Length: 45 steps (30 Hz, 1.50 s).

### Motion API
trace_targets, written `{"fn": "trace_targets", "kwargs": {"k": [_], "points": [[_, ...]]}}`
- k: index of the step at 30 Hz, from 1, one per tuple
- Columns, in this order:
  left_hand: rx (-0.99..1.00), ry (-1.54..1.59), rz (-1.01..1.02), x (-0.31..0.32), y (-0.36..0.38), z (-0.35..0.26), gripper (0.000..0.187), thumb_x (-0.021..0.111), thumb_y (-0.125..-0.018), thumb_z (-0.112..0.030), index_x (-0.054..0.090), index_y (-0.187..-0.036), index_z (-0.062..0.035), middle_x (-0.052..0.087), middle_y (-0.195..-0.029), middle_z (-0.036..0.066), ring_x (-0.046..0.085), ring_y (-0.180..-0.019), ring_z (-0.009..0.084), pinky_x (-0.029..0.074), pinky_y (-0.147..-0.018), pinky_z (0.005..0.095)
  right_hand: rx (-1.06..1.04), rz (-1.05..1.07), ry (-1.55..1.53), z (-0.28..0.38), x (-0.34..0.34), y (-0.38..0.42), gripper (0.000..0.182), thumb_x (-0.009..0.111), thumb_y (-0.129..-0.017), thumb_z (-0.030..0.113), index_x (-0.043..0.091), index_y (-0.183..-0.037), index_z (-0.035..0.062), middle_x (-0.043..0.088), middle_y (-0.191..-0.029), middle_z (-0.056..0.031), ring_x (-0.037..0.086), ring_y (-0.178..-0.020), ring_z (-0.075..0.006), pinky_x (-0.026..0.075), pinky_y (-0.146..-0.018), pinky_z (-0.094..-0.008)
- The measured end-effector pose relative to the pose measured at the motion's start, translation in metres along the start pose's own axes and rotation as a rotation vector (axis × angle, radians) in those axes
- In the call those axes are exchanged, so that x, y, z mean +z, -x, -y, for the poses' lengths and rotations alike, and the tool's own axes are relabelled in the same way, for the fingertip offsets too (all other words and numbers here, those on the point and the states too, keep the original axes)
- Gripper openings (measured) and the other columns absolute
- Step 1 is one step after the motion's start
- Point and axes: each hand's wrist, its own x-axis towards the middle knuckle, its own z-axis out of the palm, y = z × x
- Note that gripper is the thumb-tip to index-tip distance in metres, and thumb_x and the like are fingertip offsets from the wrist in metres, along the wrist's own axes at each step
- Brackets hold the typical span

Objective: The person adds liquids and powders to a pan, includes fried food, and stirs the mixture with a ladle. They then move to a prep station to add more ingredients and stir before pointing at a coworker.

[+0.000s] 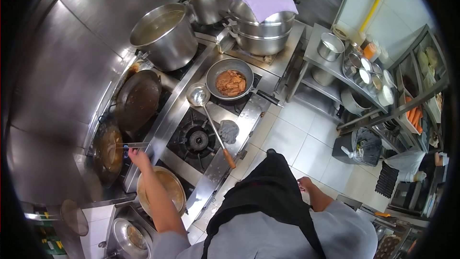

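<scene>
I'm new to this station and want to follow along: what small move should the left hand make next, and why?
Perhaps a gentle stir: the left hand holds a metal utensil at the wok, close to its brown contents. The right hand is beside the black apron, away from the wok.

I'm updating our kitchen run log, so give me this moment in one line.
left hand: gripping utensil at wok | right hand: beside apron, grip unclear | ladle: lying on stove | pan: brown food inside
</scene>
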Motion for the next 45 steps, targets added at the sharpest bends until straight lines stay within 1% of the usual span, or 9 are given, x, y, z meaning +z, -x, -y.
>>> {"fn": "trace_targets", "kwargs": {"k": [6, 10, 16, 21, 24, 31, 32, 34, 45], "points": [[0.322, -0.317, 0.479, 0.074, 0.222, -0.092, 0.014, 0.058, -0.093, -0.012, 0.062, -0.104, -0.0045, 0.066, -0.097, 0.012, 0.064, -0.086, 0.0257, 0.051, -0.079, 0.0368, 0.042, 0.147, -0.024, 0.058, -0.046, -0.085, 0.015, 0.058, -0.089, 0.021, 0.058, -0.099, 0.0093, 0.062, -0.087, -0.0112, 0.061, -0.065, -0.0255, 0.052, -0.064, -0.0456], [-0.097, -0.620, 0.700, 0.152, 0.313, -0.047, 0.033, 0.071, -0.082, -0.020, 0.057, -0.106, -0.0026, 0.066, -0.092, 0.019, 0.066, -0.086, 0.0359, 0.051, -0.078, 0.0430, -0.053, 0.286, 0.042, 0.151, -0.084, -0.166, 0.008, 0.058, -0.091, 0.022, 0.060, -0.092, 0.0141, 0.058, -0.076, -0.0066, 0.057, -0.062, -0.0221, 0.049, -0.052, -0.0353], [-0.227, -0.844, 0.664, 0.218, 0.331, -0.028, 0.050, 0.070, -0.079, -0.017, 0.045, -0.121, -0.0062, 0.067, -0.091, 0.021, 0.064, -0.084, 0.0431, 0.050, -0.080, 0.0490, -0.390, 0.081, 0.140, 0.350, -0.096, -0.126, 0.023, 0.058, -0.092, 0.029, 0.056, -0.108, 0.0127, 0.062, -0.093, -0.0070, 0.063, -0.076, -0.0212, 0.056, -0.067, -0.0406], [-0.409, -0.424, 0.625, 0.204, 0.299, -0.038, 0.023, 0.057, -0.075, -0.007, 0.058, -0.097, -0.0003, 0.063, -0.086, 0.015, 0.059, -0.071, 0.0291, 0.048, -0.072, 0.0384, -0.393, 0.191, 0.153, 0.430, -0.088, -0.089, 0.025, 0.056, -0.095, 0.028, 0.056, -0.115, 0.0117, 0.062, -0.101, -0.0080, 0.064, -0.084, -0.0213, 0.056, -0.073, -0.0378], [-0.147, -0.558, 0.500, 0.185, 0.306, -0.093, 0.027, 0.058, -0.074, -0.006, 0.058, -0.101, -0.0017, 0.061, -0.086, 0.015, 0.060, -0.074, 0.0268, 0.049, -0.072, 0.0381, -0.418, 0.317, 0.143, 0.444, -0.061, -0.067, 0.030, 0.057, -0.096, 0.031, 0.056, -0.119, 0.0126, 0.061, -0.105, -0.0077, 0.063, -0.090, -0.0216, 0.055, -0.078, -0.0373], [-0.322, -0.469, 0.610, 0.212, 0.292, -0.203, 0.055, 0.054, -0.097, -0.023, 0.038, -0.149, -0.0155, 0.067, -0.095, 0.018, 0.065, -0.062, 0.0259, 0.053, -0.062, 0.0393, -0.434, 0.575, 0.192, 0.419, 0.035, -0.005, 0.037, 0.056, -0.098, 0.041, 0.053, -0.121, 0.0118, 0.059, -0.098, -0.0054, 0.062, -0.084, -0.0201, 0.056, -0.075, -0.0379], [0.342, -0.546, 0.473, 0.224, 0.284, -0.130, 0.056, 0.055, -0.097, -0.028, 0.038, -0.149, -0.0180, 0.069, -0.102, 0.025, 0.070, -0.078, 0.0386, 0.054, -0.072, 0.0459, -0.402, 0.563, 0.214, 0.421, 0.045, 0.009, 0.032, 0.054, -0.100, 0.039, 0.055, -0.118, 0.0127, 0.058, -0.095, -0.0052, 0.062, -0.079, -0.0185, 0.056, -0.072, -0.0360], [-0.032, -0.678, 0.631, 0.254, 0.285, -0.165, 0.056, 0.055, -0.096, -0.029, 0.039, -0.149, -0.0209, 0.068, -0.103, 0.027, 0.066, -0.091, 0.0458, 0.052, -0.081, 0.0504, -0.409, 0.576, 0.264, 0.421, 0.056, 0.010, 0.032, 0.052, -0.100, 0.039, 0.055, -0.118, 0.0121, 0.057, -0.092, -0.0050, 0.061, -0.075, -0.0178, 0.056, -0.069, -0.0350], [0.265, -0.930, 0.709, 0.200, 0.318, -0.189, 0.060, 0.064, -0.088, -0.019, 0.045, -0.145, -0.0259, 0.068, -0.093, 0.019, 0.066, -0.081, 0.0386, 0.053, -0.074, 0.0479, -0.297, 0.661, 0.330, 0.443, 0.046, 0.004, 0.028, 0.062, -0.095, 0.033, 0.055, -0.100, 0.0064, 0.059, -0.078, -0.0052, 0.062, -0.063, -0.0180, 0.057, -0.058, -0.0341]]}}
